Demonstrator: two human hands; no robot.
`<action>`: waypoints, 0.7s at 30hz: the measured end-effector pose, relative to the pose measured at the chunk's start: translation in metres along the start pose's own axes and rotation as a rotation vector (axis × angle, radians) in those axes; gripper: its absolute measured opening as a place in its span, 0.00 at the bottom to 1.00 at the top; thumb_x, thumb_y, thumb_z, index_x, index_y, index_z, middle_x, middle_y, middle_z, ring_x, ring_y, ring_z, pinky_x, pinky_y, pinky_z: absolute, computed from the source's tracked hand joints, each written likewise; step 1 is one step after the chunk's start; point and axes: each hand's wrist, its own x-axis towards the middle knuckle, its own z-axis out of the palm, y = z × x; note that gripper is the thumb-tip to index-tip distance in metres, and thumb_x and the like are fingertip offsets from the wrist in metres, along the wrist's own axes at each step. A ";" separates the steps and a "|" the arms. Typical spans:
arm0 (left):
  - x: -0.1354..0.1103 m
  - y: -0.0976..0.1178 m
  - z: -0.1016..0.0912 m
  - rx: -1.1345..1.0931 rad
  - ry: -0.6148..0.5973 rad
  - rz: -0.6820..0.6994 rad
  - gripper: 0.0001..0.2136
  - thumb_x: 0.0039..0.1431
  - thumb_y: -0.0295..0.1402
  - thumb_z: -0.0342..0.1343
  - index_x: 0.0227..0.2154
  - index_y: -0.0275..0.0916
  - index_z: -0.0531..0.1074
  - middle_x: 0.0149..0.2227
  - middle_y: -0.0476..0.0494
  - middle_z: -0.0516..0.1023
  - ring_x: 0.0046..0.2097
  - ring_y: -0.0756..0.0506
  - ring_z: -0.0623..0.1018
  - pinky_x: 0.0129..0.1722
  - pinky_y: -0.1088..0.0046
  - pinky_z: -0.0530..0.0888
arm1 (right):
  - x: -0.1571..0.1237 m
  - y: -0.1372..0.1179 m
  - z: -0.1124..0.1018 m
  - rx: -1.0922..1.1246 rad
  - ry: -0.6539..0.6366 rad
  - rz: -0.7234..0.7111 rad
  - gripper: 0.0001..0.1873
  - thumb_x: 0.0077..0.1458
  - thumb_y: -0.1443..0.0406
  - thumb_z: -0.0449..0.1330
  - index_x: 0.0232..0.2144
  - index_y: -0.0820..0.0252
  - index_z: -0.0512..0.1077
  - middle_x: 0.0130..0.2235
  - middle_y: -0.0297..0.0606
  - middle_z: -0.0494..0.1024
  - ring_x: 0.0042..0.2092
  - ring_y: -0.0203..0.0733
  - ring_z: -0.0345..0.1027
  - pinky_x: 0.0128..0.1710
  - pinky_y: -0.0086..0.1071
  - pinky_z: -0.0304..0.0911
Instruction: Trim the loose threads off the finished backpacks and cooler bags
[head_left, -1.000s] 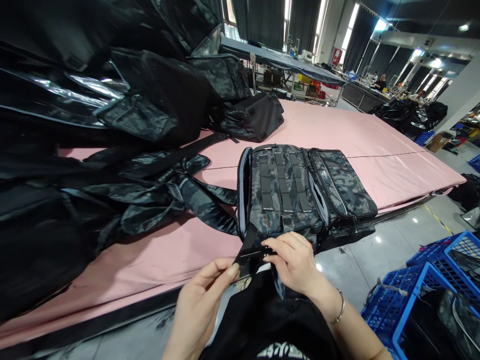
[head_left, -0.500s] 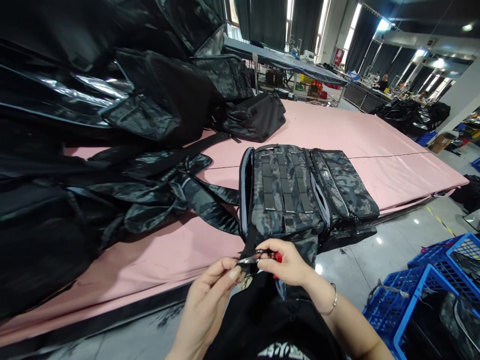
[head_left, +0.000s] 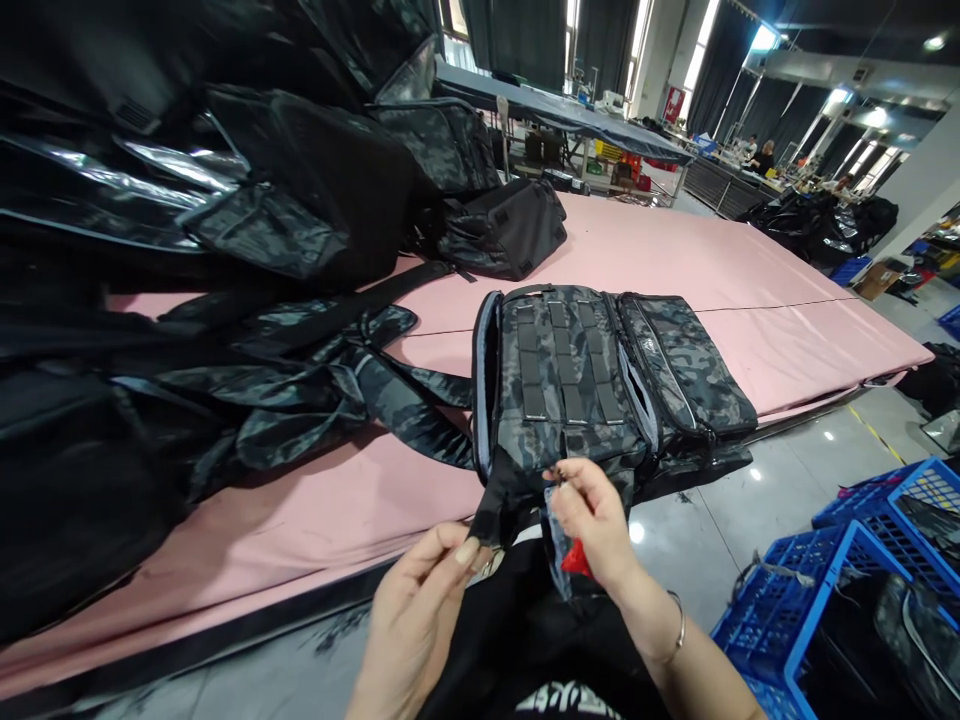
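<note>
A grey-black camouflage backpack lies on the pink-covered table, its rows of webbing facing up and a zipped opening gaping on its left side. From its near corner a black strap runs down to my left hand, whose thumb and fingers pinch its end. My right hand is closed, apart from the strap and over the bag's lower edge. In it are small scissors with a red handle; a dark tip shows at the fingertips, while the blades are mostly hidden.
More dark camouflage bags and straps are heaped on the left of the pink table. Blue plastic crates holding dark items stand on the floor at right. Farther back are another long table and people.
My right hand has drawn the scissors away from the strap's end, up and to the right. My left hand still pinches the strap in about the same place.
</note>
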 end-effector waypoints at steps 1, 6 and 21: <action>0.000 0.002 0.000 -0.026 -0.004 -0.021 0.16 0.36 0.41 0.68 0.17 0.37 0.67 0.18 0.52 0.63 0.25 0.52 0.64 0.27 0.77 0.66 | -0.004 0.004 -0.001 -0.117 0.012 -0.023 0.12 0.51 0.58 0.62 0.35 0.57 0.69 0.25 0.28 0.65 0.25 0.30 0.54 0.24 0.25 0.51; 0.003 0.008 0.000 -0.121 0.003 -0.090 0.16 0.36 0.37 0.69 0.16 0.37 0.65 0.17 0.54 0.60 0.24 0.52 0.62 0.26 0.78 0.65 | -0.011 0.014 -0.007 -0.401 -0.045 -0.055 0.08 0.49 0.63 0.61 0.34 0.58 0.72 0.31 0.32 0.74 0.32 0.36 0.67 0.34 0.28 0.60; 0.002 0.005 -0.002 -0.025 0.019 -0.065 0.16 0.34 0.39 0.70 0.20 0.38 0.69 0.19 0.53 0.65 0.25 0.52 0.65 0.27 0.78 0.67 | -0.006 0.001 -0.004 -0.682 -0.165 -0.316 0.07 0.53 0.62 0.58 0.31 0.57 0.75 0.28 0.33 0.76 0.27 0.35 0.66 0.29 0.28 0.59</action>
